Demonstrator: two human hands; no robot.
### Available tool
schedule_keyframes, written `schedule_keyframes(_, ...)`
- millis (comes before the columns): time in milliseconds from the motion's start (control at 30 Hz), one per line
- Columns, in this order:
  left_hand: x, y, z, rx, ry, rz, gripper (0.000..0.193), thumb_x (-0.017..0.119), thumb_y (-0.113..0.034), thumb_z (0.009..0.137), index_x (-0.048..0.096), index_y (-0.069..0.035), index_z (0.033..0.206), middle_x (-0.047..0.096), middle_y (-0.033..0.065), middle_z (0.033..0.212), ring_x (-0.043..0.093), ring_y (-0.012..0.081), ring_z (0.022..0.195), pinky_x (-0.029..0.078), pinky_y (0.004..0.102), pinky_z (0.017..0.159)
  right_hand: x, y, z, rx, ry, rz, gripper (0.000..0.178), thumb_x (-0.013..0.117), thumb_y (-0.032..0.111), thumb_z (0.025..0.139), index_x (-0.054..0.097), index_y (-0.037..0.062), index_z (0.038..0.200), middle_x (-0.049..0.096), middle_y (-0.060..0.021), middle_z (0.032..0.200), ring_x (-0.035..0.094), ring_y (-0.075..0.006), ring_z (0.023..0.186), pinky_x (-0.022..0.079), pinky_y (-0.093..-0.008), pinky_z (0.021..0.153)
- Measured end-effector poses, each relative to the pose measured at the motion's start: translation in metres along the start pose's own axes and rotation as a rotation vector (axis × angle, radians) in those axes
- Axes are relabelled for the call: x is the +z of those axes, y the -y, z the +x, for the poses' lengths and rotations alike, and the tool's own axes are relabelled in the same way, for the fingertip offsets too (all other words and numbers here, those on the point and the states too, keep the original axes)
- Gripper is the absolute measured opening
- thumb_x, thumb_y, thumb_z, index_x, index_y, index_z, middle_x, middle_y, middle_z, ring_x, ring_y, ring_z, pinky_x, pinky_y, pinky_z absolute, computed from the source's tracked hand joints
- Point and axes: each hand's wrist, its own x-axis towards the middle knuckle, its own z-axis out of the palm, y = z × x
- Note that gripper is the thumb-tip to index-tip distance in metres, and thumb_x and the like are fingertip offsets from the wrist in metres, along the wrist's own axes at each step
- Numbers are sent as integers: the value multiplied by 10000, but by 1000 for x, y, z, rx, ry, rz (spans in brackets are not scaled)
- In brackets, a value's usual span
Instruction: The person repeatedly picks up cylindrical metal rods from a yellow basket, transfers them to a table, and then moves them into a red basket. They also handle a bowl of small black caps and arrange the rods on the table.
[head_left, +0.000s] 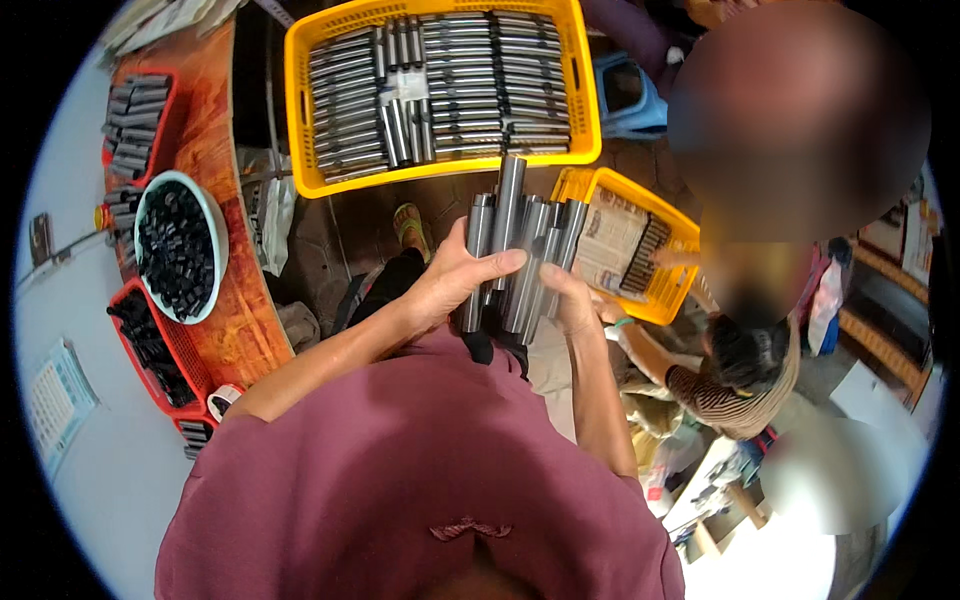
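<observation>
In larger yellow basket (400, 180): metal tubes (465, 85); bowl (219, 240): black pieces (178, 250).

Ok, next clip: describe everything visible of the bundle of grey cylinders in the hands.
The bundle is several straight, smooth grey cylinders, metallic-looking, with bright highlights. They lie side by side, roughly parallel and slightly tilted, with uneven ends; one sticks up well above the others. The left hand and right hand clasp it from either side, thumbs across the front. It is held up in front of the body, its tallest end overlapping the big yellow basket's near edge in view. Overlaps hide the exact count.
</observation>
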Motion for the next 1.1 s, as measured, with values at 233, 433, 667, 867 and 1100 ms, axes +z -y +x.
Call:
schedule_keyframes(233, -23, 1, -38, 72, -257, -144, 727, 778, -320, 810, 402, -14, 1351, 563, 112, 1213, 549, 186, 1121, 434, 328, 983, 25, 17, 21, 232, 111, -280, 717, 737, 276, 713, 471, 2, 1321, 628, -121, 1142, 625, -240, 1021, 516, -372, 905)
schedule_keyframes(433, -7, -9, -94, 404, -292, -333, 894, 825, -400, 744, 374, 48, 1372, 542, 140, 1240, 526, 214, 1169, 431, 337, 1004, 50, 40, 17, 250, 404, -364, 610, 707, 250, 749, 511, -23, 1257, 660, -121, 1045, 681, -237, 873, 588, -354, 778)
schedule_keyframes(667, -76, -9, -156, 659, -469, -508, 754, 802, -350, 794, 431, -12, 1357, 597, 97, 1166, 557, 177, 1113, 451, 313, 958, 183, 22, 30, 303, 668, -576, 630, 718, 265, 767, 466, -6, 1277, 647, -122, 1028, 678, -231, 861, 593, -355, 770)
schedule_keyframes(867, -221, -72, -245, 788, -689, -560, 746, 825, -349, 772, 444, -32, 1330, 608, 89, 1153, 563, 167, 1100, 453, 307, 949, 411, -29, 52, 253, 920, -791, 616, 711, 285, 761, 513, -15, 1261, 654, -124, 1046, 671, -213, 884, 582, -339, 771)
schedule_keyframes(1100, -473, -139, -329, 860, -868, -586, 881, 834, -437, 721, 411, 82, 1293, 602, 194, 1072, 633, 272, 1009, 543, 381, 905, 700, -148, 125, 168, 1073, -1012, 754, 777, 361, 717, 474, -12, 1298, 612, -157, 1156, 598, -266, 1060, 492, -442, 911)
